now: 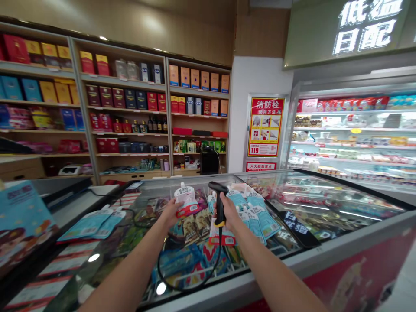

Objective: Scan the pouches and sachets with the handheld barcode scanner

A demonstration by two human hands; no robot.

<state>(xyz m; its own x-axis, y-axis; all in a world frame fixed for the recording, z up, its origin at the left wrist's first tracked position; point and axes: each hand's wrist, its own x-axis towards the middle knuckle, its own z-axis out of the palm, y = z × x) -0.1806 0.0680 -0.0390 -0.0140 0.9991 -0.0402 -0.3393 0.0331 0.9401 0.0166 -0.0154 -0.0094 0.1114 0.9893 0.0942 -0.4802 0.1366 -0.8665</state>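
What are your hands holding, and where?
Left hand holds a white spout pouch by its side; right hand grips a black barcode scanner by its handle.

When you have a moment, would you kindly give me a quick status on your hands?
Left hand: white spout pouch, held up. Right hand: black barcode scanner, gripped. Scanner cable looping over the glass freezer lid; blue spout pouches beside right hand.

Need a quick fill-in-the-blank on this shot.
The left-hand grip holds a spouted pouch whose main colour is ____. The right-hand grip holds a barcode scanner coloured ____. Blue pouches lie on the ____ top of the freezer.

Answers: white; black; glass.
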